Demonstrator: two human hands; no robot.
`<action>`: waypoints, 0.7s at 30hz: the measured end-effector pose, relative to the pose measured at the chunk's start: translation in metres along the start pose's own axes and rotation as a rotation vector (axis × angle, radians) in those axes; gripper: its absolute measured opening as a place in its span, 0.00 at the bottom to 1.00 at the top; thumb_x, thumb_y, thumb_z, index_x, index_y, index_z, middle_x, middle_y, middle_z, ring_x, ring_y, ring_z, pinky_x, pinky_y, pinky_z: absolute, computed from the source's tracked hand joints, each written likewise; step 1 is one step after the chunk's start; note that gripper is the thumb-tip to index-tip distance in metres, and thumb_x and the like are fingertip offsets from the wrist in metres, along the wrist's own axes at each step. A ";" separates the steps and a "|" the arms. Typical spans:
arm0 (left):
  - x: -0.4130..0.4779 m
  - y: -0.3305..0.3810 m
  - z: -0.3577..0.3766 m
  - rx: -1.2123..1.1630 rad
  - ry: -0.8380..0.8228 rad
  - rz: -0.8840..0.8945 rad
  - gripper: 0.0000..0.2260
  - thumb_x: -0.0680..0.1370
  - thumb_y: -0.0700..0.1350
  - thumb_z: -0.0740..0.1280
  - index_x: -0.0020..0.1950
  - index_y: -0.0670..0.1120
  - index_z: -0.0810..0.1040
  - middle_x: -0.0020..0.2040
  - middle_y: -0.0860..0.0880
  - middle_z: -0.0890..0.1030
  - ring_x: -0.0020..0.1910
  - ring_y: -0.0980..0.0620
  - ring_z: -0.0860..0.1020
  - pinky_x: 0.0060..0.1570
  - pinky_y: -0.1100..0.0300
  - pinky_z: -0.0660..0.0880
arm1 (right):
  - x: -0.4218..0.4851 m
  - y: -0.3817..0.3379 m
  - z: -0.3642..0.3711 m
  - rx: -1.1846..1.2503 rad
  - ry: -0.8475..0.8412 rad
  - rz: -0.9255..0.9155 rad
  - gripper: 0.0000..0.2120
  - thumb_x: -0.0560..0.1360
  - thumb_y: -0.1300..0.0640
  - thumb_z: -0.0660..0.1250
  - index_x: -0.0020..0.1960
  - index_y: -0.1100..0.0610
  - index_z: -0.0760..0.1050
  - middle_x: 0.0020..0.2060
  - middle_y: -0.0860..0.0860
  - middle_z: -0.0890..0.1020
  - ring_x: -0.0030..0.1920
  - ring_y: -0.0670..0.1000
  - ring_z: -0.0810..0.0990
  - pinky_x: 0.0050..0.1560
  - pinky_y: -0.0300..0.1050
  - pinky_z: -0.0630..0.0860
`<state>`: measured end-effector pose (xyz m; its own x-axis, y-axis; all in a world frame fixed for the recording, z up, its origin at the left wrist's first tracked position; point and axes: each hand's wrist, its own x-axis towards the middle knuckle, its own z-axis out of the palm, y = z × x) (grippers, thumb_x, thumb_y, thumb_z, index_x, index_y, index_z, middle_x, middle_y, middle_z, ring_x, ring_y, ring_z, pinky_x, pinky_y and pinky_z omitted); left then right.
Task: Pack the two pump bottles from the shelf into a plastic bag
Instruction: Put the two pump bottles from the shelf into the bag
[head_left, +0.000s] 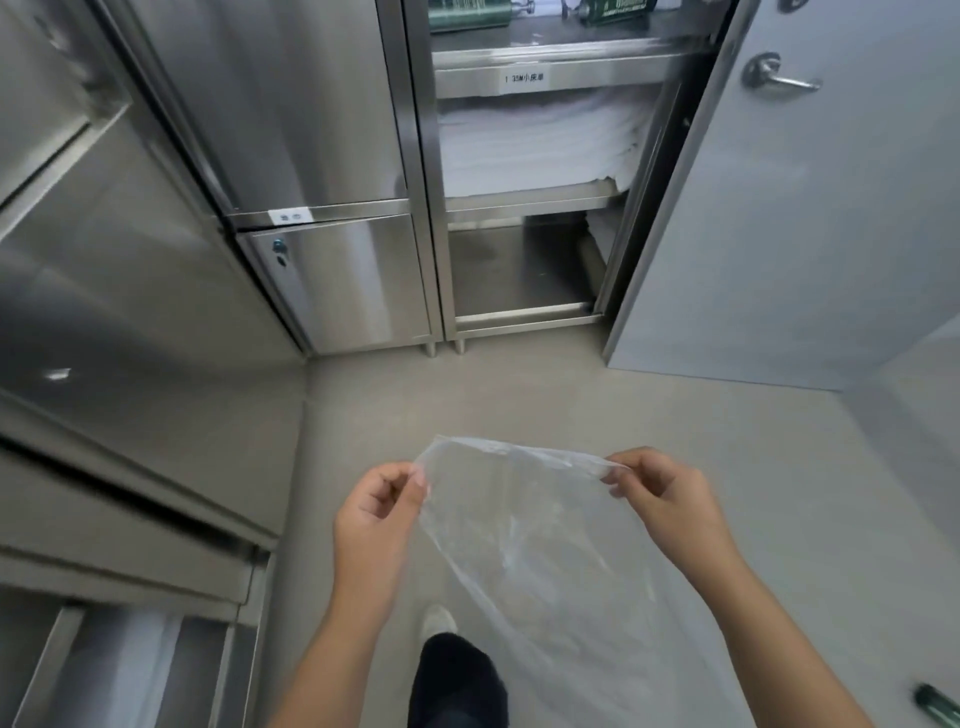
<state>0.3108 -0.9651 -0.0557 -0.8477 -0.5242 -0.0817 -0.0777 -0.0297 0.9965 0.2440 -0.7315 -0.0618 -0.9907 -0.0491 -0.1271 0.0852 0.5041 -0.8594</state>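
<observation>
A clear plastic bag (540, 545) hangs in front of me over the floor, held by its top edge. My left hand (376, 512) pinches the bag's left corner and my right hand (662, 496) pinches the right corner, stretching the rim between them. Two green pump bottles lie on the top visible shelf of the open steel cabinet: one at the left (467, 13), one at the right (615, 11), both cut off by the frame's top edge.
The open cabinet (524, 208) holds stacked white linen (535, 140) on a middle shelf. A grey door (789, 208) with a lever handle stands open at the right. Steel cabinets line the left. A dark green object (937, 704) lies at the bottom right. My leg and shoe (441, 654) are below.
</observation>
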 end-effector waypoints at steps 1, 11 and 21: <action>0.017 0.002 0.001 -0.007 -0.005 0.000 0.06 0.74 0.37 0.66 0.39 0.46 0.78 0.33 0.50 0.77 0.29 0.63 0.73 0.34 0.72 0.71 | 0.012 -0.009 0.005 -0.022 -0.001 0.002 0.10 0.73 0.60 0.64 0.37 0.48 0.78 0.37 0.59 0.83 0.41 0.61 0.80 0.40 0.49 0.74; 0.172 0.023 0.003 -0.004 -0.070 0.087 0.10 0.76 0.36 0.62 0.36 0.44 0.74 0.31 0.49 0.74 0.28 0.62 0.71 0.34 0.72 0.68 | 0.120 -0.085 0.059 -0.126 0.064 -0.041 0.08 0.73 0.59 0.65 0.39 0.48 0.78 0.34 0.49 0.83 0.40 0.49 0.80 0.38 0.37 0.72; 0.263 0.019 0.061 0.034 -0.115 0.104 0.10 0.76 0.36 0.63 0.38 0.48 0.76 0.31 0.53 0.77 0.32 0.61 0.73 0.37 0.71 0.70 | 0.225 -0.082 0.040 -0.153 0.126 0.014 0.07 0.73 0.59 0.64 0.40 0.49 0.78 0.34 0.43 0.82 0.38 0.42 0.79 0.36 0.30 0.70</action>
<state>0.0544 -1.0517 -0.0589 -0.9063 -0.4223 0.0188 -0.0024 0.0497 0.9988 0.0183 -0.8189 -0.0398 -0.9958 0.0621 -0.0673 0.0914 0.6294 -0.7717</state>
